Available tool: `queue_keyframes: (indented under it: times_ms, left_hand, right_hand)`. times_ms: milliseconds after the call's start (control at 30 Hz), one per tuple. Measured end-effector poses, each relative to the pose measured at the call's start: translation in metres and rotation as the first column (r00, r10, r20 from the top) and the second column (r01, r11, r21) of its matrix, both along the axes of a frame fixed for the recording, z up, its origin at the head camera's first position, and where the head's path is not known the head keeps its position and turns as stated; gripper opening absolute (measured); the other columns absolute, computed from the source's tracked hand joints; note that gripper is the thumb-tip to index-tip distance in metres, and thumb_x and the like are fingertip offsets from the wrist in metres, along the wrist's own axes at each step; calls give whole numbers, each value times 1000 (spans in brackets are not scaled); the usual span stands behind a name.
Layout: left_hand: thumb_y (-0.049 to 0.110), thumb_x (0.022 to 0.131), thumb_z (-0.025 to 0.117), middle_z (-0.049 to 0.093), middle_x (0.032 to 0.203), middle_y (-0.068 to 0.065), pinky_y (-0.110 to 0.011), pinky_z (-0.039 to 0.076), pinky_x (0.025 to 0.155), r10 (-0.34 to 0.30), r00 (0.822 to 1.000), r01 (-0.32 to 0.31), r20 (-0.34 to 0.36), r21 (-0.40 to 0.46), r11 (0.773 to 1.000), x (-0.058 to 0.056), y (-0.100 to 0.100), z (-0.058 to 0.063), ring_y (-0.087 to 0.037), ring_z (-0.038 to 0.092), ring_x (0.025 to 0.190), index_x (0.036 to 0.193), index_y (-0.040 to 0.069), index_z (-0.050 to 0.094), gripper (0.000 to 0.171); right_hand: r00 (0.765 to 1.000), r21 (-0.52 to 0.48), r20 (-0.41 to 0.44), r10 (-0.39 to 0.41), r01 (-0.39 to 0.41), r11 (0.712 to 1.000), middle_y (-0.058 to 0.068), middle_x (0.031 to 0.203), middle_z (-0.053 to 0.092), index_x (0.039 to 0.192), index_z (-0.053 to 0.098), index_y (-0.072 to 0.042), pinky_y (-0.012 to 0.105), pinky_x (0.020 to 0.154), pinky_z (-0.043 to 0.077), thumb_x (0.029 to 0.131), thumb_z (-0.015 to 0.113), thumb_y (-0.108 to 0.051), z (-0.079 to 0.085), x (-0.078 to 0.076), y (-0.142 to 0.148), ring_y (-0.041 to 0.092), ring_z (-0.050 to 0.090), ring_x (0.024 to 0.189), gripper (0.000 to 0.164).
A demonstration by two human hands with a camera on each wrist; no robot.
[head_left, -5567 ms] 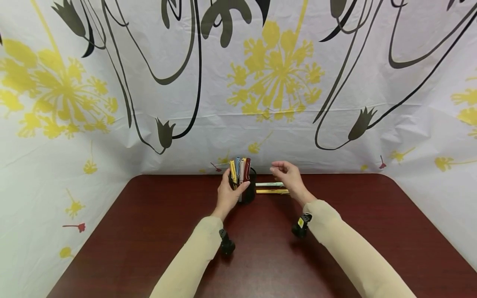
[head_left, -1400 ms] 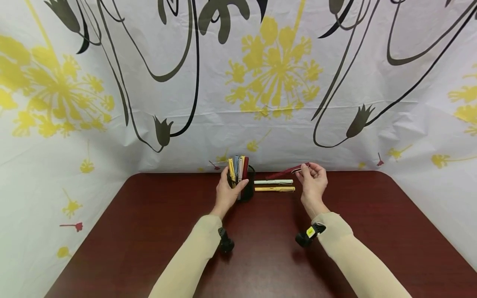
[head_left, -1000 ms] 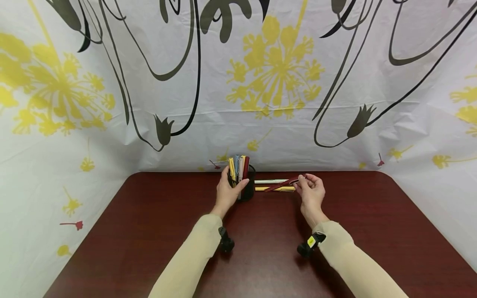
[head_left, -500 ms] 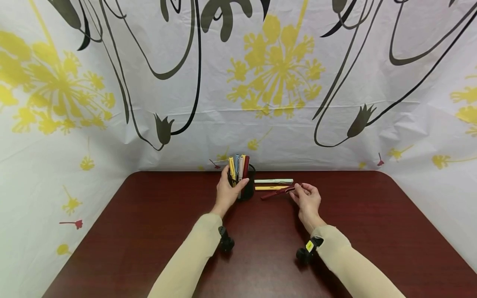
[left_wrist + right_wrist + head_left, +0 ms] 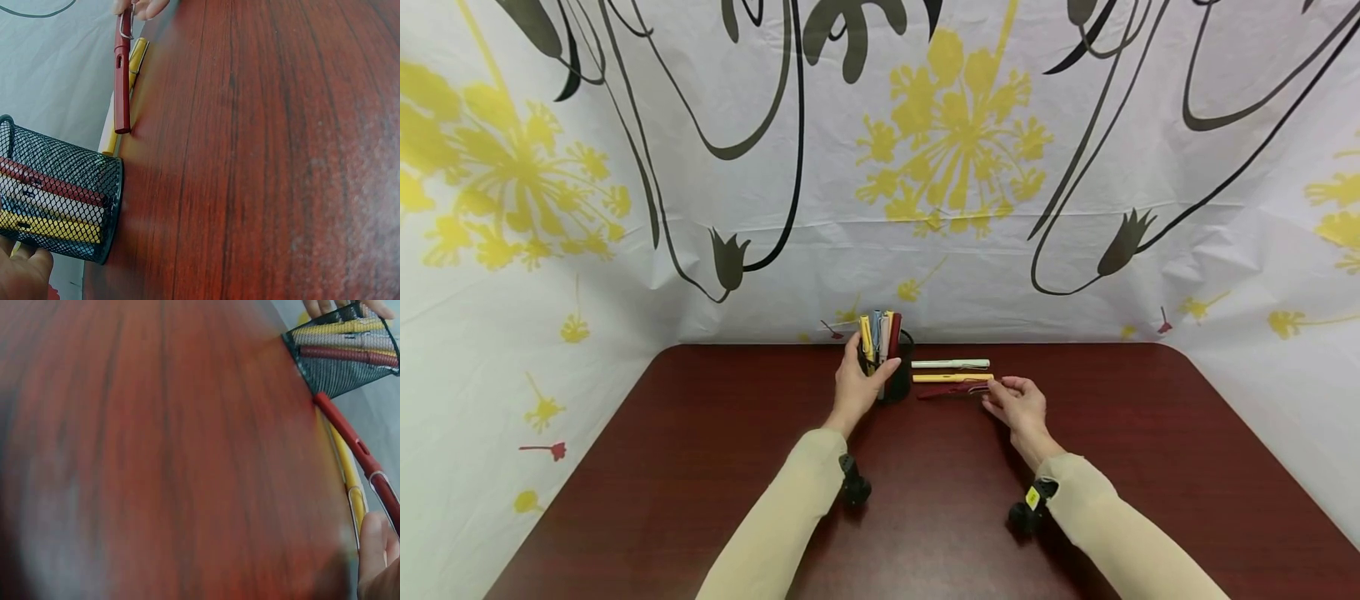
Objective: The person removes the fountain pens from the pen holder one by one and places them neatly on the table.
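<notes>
My left hand [image 5: 855, 387] grips a black mesh pen cup [image 5: 62, 181] standing near the table's back edge. Several pens poke out of it: yellow, blue, pale grey and a dark red pen [image 5: 895, 336]. My right hand [image 5: 1021, 410] pinches another red pen [image 5: 356, 447] by its clip end, its other end pointing left toward the cup. Just behind that pen, a yellow pen [image 5: 952, 378] lies on the table. Farther back and parallel to it is a white pen [image 5: 951, 364]. Whether the held pen touches the tabletop is hard to tell.
A dark red-brown wooden table [image 5: 925, 500] spreads out in front of me. Behind its back edge hangs a white patterned curtain [image 5: 820, 192]. Small black cameras [image 5: 854, 487] are strapped at both wrists.
The right hand, reaching bare at first, later holds the red pen. It has brought it down and nearer, past the white and yellow pens, turning it almost parallel to them. The left hand stays put.
</notes>
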State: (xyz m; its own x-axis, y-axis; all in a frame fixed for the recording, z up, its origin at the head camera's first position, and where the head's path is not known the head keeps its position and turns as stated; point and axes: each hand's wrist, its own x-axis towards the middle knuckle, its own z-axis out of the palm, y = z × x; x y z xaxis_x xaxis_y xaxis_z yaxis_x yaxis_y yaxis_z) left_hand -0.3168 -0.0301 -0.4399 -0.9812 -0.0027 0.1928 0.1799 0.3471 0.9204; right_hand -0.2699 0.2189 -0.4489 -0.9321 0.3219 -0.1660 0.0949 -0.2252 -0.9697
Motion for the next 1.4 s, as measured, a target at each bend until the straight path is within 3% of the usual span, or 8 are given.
queue_keyframes:
  times_ms: [367,700,1033,1200,1400]
  left_hand:
    - [46,82,70,33,149,-13,-49,35,105,-6,1000,6,12,2,1000,-1,-1,0,-30,34,136,150,18,22,88]
    - [45,82,70,37,147,-13,-48,37,103,-8,1000,8,-1,13,1000,0,-1,0,-30,39,132,150,18,22,87]
    - [46,82,70,34,149,-12,-49,35,104,-7,1000,7,-4,3,1000,-1,-2,-1,-30,35,135,150,19,22,87]
    - [47,82,70,32,151,-11,-50,34,106,-4,1000,4,3,-3,1000,-1,-2,-1,-30,32,137,150,20,22,87]
    - [48,82,69,31,151,-12,-50,34,105,-8,1000,8,4,2,1000,-1,-2,-1,-31,32,137,150,20,22,88]
  right_hand:
    - [994,208,-4,107,-104,973,-7,77,65,120,48,8,27,68,56,91,62,-9,-8,-1,11,10,67,66,36]
    - [989,267,10,146,-143,953,-1,81,68,119,51,10,28,69,56,91,63,-10,-5,0,17,11,68,68,37]
    - [973,287,31,228,-227,931,2,87,68,120,48,11,28,72,56,92,61,-7,-5,-1,25,11,69,73,36]
    - [962,358,51,270,-270,894,11,91,69,119,50,12,29,71,56,92,61,-7,-5,-4,29,12,69,72,35]
    - [947,516,67,313,-301,802,21,95,68,114,55,10,30,65,57,92,61,-10,-5,-9,35,15,68,70,31]
